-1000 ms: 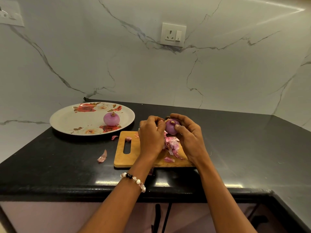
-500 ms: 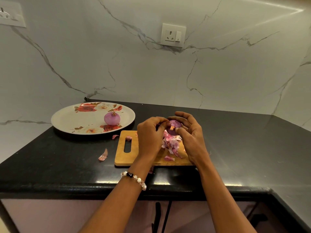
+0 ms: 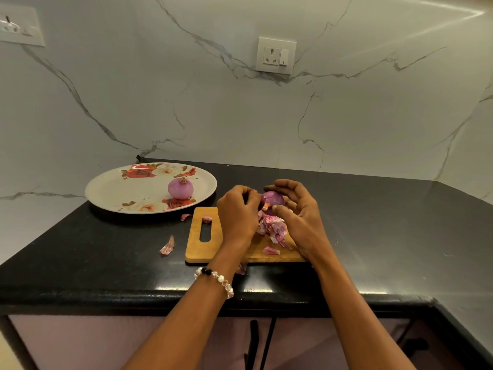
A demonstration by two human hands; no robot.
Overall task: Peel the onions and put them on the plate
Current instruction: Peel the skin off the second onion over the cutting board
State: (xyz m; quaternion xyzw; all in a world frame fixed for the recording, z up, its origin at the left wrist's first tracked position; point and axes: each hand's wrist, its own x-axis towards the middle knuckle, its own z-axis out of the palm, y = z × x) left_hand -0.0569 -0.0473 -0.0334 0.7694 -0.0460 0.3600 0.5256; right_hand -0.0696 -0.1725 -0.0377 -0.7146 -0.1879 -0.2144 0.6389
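A marble wall [image 3: 240, 116] is standing behind everything, carrying a socket [image 3: 276, 55] in the middle and a switch plate [image 3: 20, 28] at the far left. Below it a black counter [image 3: 386, 222] is stretching across the view, with cabinet fronts [image 3: 80, 340] showing under its near edge.

On the counter's left part a floral plate [image 3: 120, 188] is lying, and one peeled onion [image 3: 180, 188] is sitting on its right side, root end up. Just right of the plate a wooden board [image 3: 197, 249] is lying flat, its slot handle facing the plate.

Two forearms are reaching in from the bottom edge. The left one is wearing a bead bracelet [image 3: 216, 279] at the wrist.

The left hand [image 3: 236, 212] is hovering over the board with its fingers curled tight, the tips pinching at the left side of a second onion [image 3: 273, 200]; whether they are gripping skin or the bulb itself I cannot tell. The right hand [image 3: 298, 212] is cupping this onion from the right, fingers arched over its top and the thumb pressing under it near the stem stub. The onion is being held above the board's far edge.

Beneath the hands a heap of peels [image 3: 273, 228] is lying on the board. Loose scraps are lying by the slot, beside the plate, and one on the counter left of the board [image 3: 167, 247].
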